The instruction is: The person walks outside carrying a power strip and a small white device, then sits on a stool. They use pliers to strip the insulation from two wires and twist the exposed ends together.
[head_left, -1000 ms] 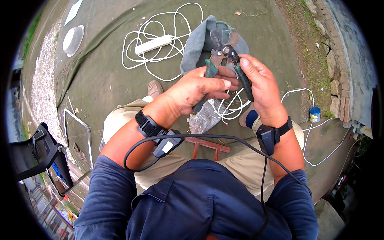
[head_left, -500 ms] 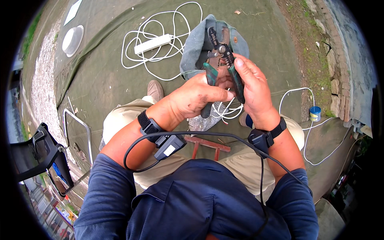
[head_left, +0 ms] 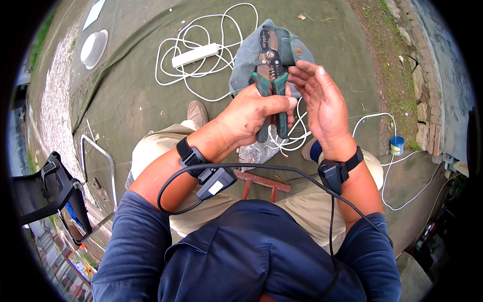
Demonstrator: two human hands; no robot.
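Observation:
My left hand (head_left: 254,113) grips green-handled wire strippers (head_left: 270,68), jaws pointing away from me and handles close together. My right hand (head_left: 324,108) is just right of the tool, palm turned inward, fingers open and slightly curled, with nothing seen in it. Behind the tool lies a blue-grey cloth bag (head_left: 241,58). Below my hands a crumpled, pale bundle (head_left: 254,152) lies with loose white wires (head_left: 300,140), partly hidden by the left hand. A red wooden piece (head_left: 266,183) sits between my legs.
A white power strip (head_left: 193,55) with looped cord lies at upper left, beside a white bowl (head_left: 93,49). A blue can (head_left: 396,145) with a white cable stands at right. A black chair (head_left: 45,189) and metal tube (head_left: 108,161) are at left, a stone edge (head_left: 418,100) at right.
My right hand has released the wire strippers and opened beside them. The tool's handles have come together in my left hand, and its jaws have turned more upright, away from me.

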